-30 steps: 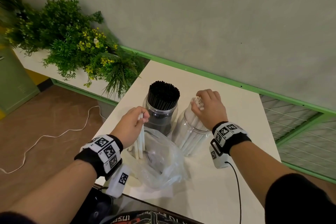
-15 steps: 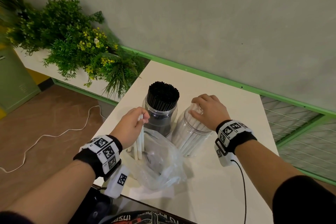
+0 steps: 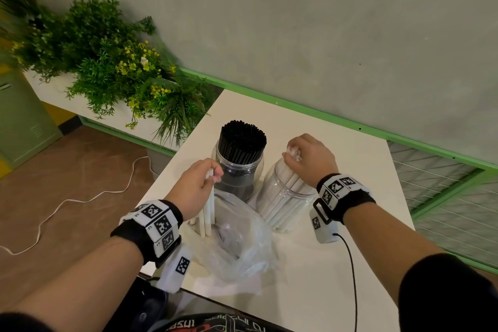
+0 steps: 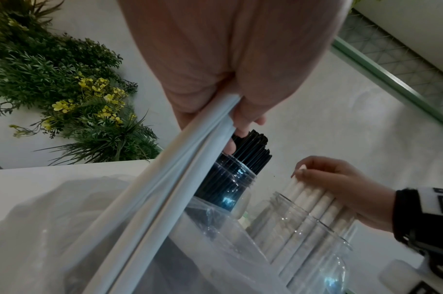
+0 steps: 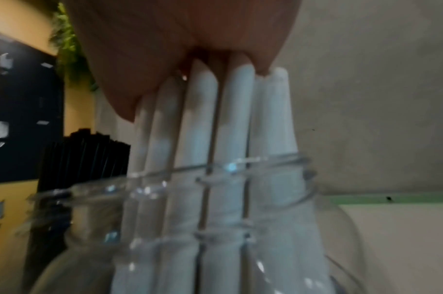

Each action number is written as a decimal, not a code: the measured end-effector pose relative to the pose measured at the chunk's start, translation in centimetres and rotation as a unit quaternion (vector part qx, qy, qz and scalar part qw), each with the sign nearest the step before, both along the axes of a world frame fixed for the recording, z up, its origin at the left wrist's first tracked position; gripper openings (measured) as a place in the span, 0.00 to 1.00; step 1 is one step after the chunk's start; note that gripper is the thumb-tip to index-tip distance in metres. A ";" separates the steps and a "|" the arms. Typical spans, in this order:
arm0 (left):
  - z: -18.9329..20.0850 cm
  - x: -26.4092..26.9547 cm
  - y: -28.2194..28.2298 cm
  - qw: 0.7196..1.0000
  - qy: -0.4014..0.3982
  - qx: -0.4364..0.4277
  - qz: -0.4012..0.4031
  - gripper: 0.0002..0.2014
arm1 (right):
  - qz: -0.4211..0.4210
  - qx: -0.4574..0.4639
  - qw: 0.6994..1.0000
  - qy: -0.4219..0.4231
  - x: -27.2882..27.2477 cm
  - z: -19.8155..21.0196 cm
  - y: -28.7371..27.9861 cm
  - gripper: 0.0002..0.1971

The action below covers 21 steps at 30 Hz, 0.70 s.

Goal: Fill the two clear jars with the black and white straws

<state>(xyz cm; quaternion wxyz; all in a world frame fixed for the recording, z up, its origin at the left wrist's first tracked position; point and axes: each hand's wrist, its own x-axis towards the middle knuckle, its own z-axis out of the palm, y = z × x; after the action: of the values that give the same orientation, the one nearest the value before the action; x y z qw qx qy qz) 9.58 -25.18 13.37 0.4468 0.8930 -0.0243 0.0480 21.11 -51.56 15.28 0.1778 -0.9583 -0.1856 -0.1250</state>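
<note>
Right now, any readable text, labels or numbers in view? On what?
"INSPI": white print, upside down and cut off by the frame edge, on the dark item at the bottom of the head view. This is my best reading, not a sure one.
Tiny characters beside the square markers on the left band and right band: too small to read.
Papers on the black board: too blurred to read.

A café-like or office interior is suggested by the white planter ledge of green artificial foliage [image 3: 107,67] at upper left, grey wall [image 3: 323,21], and green locker [image 3: 18,121].
</note>
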 end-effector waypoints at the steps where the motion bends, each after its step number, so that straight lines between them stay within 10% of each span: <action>1: 0.0 0.0 0.0 1.000 0.000 0.001 0.000 0.09 | -0.009 0.049 0.999 -0.017 0.0 0.0 -0.1 0.10; 21: -0.2 0.3 0.1 1.000 0.002 -0.005 -0.003 0.09 | 0.112 -0.123 0.983 -0.072 -0.5 -0.4 -4.4 0.41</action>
<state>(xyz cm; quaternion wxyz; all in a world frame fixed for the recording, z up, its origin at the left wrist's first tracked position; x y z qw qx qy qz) 9.85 -25.06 13.17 0.4519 0.8906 -0.0255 0.0449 20.62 -55.97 14.88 0.0577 -0.9343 -0.3183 -0.1496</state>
